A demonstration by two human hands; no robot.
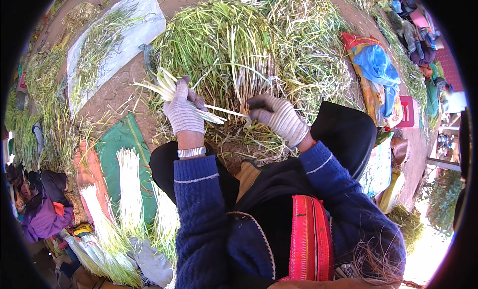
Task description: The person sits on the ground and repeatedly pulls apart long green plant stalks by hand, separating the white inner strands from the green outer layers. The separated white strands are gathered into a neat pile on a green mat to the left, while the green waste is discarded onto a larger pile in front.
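Observation:
My left hand (179,107), in a striped work glove, is closed around a small bunch of pale, peeled leafy stalks (166,85). Their ends stick out on both sides of the fist. One white stalk (227,111) runs from the left hand across to the fingertips of my right hand (278,115), which is gloved too and pinches its end. A thin loose bit hangs by those fingertips. Right beyond both hands stands a big heap of green long-leaved stalks (220,42), with whitish lower ends towards me.
Tied bundles of white stalks (129,188) lie on a green woven sack (121,139) at left. Stripped leaves (313,68) litter the ground. A white sheet (149,16) lies further off. At right are a blue plastic bag (377,64) and a pink container (409,112). A person (48,210) sits at left.

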